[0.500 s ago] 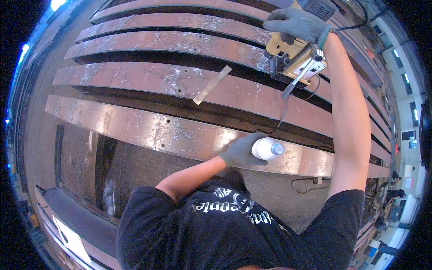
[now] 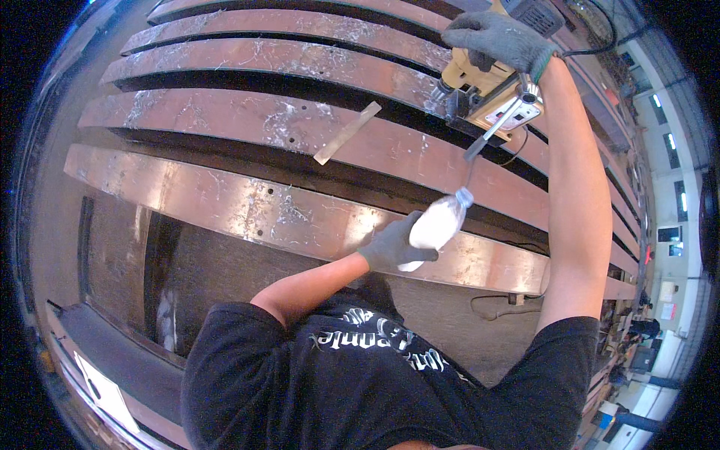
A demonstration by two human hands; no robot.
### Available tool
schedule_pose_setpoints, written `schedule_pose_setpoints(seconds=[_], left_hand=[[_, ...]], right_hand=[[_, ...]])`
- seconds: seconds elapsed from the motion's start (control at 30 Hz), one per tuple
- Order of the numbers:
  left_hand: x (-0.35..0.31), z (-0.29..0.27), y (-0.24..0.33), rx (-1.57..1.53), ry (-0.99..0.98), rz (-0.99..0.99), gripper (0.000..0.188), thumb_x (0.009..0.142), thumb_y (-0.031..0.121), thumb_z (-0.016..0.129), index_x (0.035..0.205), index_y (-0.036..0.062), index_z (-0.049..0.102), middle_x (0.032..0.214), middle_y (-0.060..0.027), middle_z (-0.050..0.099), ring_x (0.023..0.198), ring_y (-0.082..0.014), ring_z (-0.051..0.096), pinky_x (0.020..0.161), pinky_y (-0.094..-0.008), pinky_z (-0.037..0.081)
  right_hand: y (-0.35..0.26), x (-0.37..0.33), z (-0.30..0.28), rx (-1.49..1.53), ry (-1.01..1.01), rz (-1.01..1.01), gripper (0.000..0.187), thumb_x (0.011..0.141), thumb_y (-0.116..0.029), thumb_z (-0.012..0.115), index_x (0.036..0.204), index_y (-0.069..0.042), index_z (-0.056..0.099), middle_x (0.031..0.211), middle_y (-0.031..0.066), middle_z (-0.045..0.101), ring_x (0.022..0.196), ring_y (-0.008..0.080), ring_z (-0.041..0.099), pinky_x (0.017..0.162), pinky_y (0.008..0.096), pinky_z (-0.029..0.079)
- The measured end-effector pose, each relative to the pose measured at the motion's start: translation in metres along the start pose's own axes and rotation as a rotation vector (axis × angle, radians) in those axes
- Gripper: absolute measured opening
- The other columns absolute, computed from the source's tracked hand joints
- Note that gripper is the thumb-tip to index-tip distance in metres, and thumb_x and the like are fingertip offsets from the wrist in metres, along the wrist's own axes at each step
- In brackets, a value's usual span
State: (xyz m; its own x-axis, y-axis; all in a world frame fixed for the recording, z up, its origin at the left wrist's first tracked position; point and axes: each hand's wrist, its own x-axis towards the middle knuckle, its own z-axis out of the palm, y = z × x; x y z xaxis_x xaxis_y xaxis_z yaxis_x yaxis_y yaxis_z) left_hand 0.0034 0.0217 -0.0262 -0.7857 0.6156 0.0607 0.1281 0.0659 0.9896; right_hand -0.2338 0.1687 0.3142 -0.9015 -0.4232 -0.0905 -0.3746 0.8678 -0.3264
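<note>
My gloved left hand [image 2: 396, 244] is closed round a clear plastic bottle [image 2: 437, 223] with a blue cap and white contents. The bottle tilts, its cap pointing up and away, above the nearest steel beam [image 2: 495, 260]. At the far right, my gloved right hand [image 2: 504, 43] is wrapped over the top of a yellow magnetic drill [image 2: 491, 101]. The drill stands on the beams farther back, and its feed handle [image 2: 495, 129] slants down toward me. My palm hides part of the drill's body.
Several reddish-brown steel beams [image 2: 202, 112] lie side by side with dark gaps between them. Metal shavings [image 2: 289, 120] and drilled holes mark their tops. A flat metal strip [image 2: 347, 133] lies across one. A black cable [image 2: 607, 37] runs off the drill. Another cable [image 2: 487, 311] hangs by the nearest beam.
My left hand has tipped the bottle, so its cap now points farther up and toward the drill. My right hand stays on the drill. The whole view has shifted slightly.
</note>
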Motion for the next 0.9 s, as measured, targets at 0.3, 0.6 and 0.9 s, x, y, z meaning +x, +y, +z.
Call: schedule_pose_setpoints(seconds=[0.3,0.6,0.9], left_hand=[[0.024,0.005,0.008,-0.894,0.136,-0.396,0.058,0.095,0.045,0.076,0.131,0.0035,0.056,0.104,-0.0077,0.067,0.087,-0.017,0.067,0.072,-0.0326,0.058],[0.036,0.001,0.0,-0.895,0.164,-0.457,0.068,0.093,0.052,0.074,0.133,-0.0009,0.059,0.114,-0.0105,0.068,0.098,-0.0195,0.068,0.083,-0.0361,0.057],[0.034,-0.003,0.007,-0.863,0.16,-0.473,0.059,0.094,0.051,0.074,0.126,0.0025,0.062,0.105,-0.007,0.069,0.088,-0.0175,0.067,0.076,-0.0346,0.058]], right_hand=[[-0.099,-0.036,-0.03,-0.199,-0.092,0.334,0.062,0.098,-0.055,0.059,0.137,-0.008,0.065,0.102,0.0115,0.077,0.096,0.0203,0.072,0.092,0.0364,0.054],[-0.103,-0.037,-0.027,-0.155,-0.084,0.354,0.061,0.098,-0.054,0.06,0.136,-0.006,0.065,0.1,0.0093,0.076,0.094,0.0192,0.071,0.09,0.0355,0.054],[-0.001,0.001,0.005,-0.026,0.035,0.004,0.061,0.098,-0.053,0.065,0.129,0.0,0.067,0.075,0.0058,0.062,0.061,0.0127,0.063,0.057,0.0276,0.052]])
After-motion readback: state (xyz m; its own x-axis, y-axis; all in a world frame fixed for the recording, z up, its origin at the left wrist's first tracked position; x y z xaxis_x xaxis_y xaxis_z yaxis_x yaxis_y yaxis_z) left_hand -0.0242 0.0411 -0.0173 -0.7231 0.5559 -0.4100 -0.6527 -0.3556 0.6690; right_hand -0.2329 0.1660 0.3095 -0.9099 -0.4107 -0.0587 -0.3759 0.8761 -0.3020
